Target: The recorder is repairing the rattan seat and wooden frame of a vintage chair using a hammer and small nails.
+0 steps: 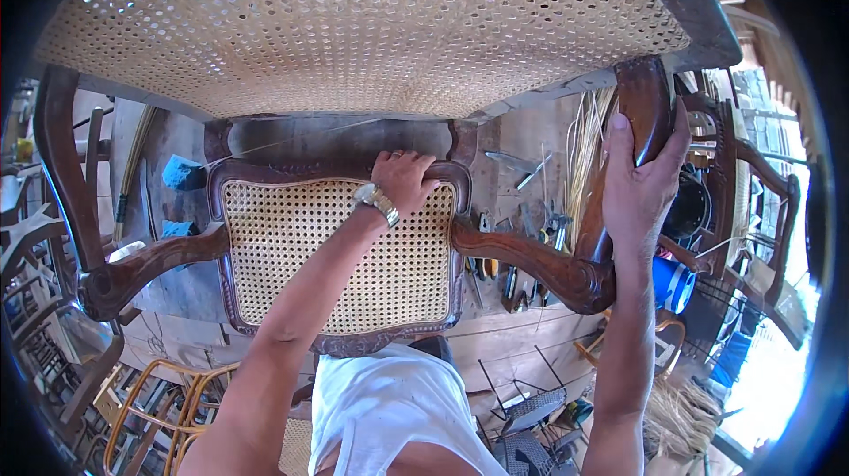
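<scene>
- White sleeveless top [389, 405] at the lower edge, both forearms reaching out past it; metal-band watch [378, 203] on the left wrist.
- Hands apart from each other, both on the chair. Left hand [407, 182] lies over the lower rail of the backrest, fingers bent across it; can't tell how firmly. Right hand [644, 180] wrapped round the right arm support, thumb on the inner side.
- Armchair [402, 286], dark carved wood with cane panels, right in front of the person, tipped onto its back. Long axis runs away from the person: carved top rail nearest the body, cane seat [371, 42] raised at the far side, its face toward the person. Curved arms spread left and right.
- Table [523, 131] under it, worn grey wood. Hand tools [531, 277] clustered right of the backrest, pale cane strands [584, 149] beyond, blue lump [183, 172] at left.
- Room: rattan frame [181, 387] lower left, blue-and-white container [676, 284] and fibre pile [681, 418] at right, more chair frames both sides, glaring daylight far right.
</scene>
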Tool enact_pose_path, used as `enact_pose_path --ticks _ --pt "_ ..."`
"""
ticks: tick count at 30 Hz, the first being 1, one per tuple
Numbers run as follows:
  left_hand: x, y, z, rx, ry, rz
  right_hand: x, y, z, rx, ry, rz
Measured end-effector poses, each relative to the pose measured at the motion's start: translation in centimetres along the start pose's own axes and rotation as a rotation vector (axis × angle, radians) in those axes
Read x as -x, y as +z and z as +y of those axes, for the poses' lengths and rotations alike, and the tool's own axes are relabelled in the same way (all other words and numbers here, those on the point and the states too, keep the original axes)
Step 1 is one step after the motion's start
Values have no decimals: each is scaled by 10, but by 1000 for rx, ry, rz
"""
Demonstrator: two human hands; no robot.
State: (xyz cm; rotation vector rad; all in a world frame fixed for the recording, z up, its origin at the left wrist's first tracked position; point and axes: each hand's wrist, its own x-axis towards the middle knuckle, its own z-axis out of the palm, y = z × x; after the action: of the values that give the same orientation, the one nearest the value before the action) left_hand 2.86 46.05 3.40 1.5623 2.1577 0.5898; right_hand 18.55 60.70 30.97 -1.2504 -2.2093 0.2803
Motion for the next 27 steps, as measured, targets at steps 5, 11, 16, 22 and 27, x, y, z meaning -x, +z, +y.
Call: enact_pose_path --ticks 5,11,16,22,27 --pt "-11 -6 -1 63 -30 -136 0 -2 0 24 69 -16" --pt "-8 2 -1 50 -56 -62 0 1 6 58 -18 15" --pt "-10 3 3 31 -92 -72 -1 0 7 82 -34 18" --pt "-32 1 -8 205 -104 -211 -2 -2 14 61 -48 28" --pt "-26 -16 15 33 -266 -319 -1 5 0 44 20 -11"
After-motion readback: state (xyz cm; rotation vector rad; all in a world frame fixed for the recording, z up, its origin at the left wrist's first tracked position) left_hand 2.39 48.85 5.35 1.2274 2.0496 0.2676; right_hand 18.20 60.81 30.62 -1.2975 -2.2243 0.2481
